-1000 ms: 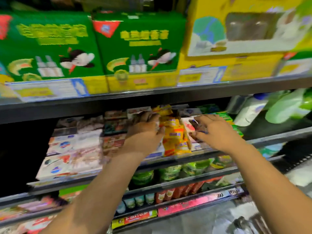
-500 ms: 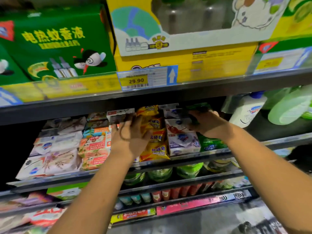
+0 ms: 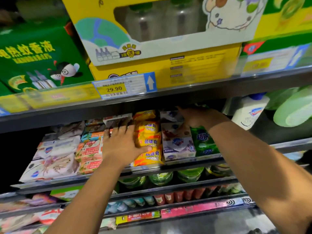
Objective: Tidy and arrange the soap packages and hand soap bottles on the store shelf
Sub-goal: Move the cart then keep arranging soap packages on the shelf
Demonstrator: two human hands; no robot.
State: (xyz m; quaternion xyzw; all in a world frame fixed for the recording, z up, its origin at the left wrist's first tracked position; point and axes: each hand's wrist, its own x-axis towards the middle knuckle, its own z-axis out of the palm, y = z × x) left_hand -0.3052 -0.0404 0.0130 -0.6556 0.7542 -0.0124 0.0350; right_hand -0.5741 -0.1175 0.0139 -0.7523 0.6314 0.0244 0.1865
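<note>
Soap packages lie in columns on the middle shelf (image 3: pixel 194 162): white packs (image 3: pixel 55 157), orange boxes (image 3: pixel 89 152), yellow sulphur soap packs (image 3: pixel 148 127), white-and-purple boxes (image 3: pixel 177 142) and green packs (image 3: pixel 202 141). My left hand (image 3: pixel 121 144) lies flat with spread fingers on the stack between the orange and yellow columns, its thumb on a yellow pack. My right hand (image 3: pixel 199 119) reaches deep to the back above the green and white-purple packs; its fingers are lost in shadow. A white hand soap bottle (image 3: pixel 248 114) with a blue cap stands to the right.
Pale green refill pouches (image 3: pixel 293 110) lie right of the bottle. The shelf above carries green boxes (image 3: pixel 38 65), a yellow boxed set (image 3: pixel 160 48) and a 29.90 price tag (image 3: pixel 114 89). Lower shelves hold green tubs (image 3: pixel 160 178) and small bottles (image 3: pixel 168 198).
My left hand has shifted from the top of the yellow packs to lie flat beside them. My right hand has reached further back and to the right, above the green packs.
</note>
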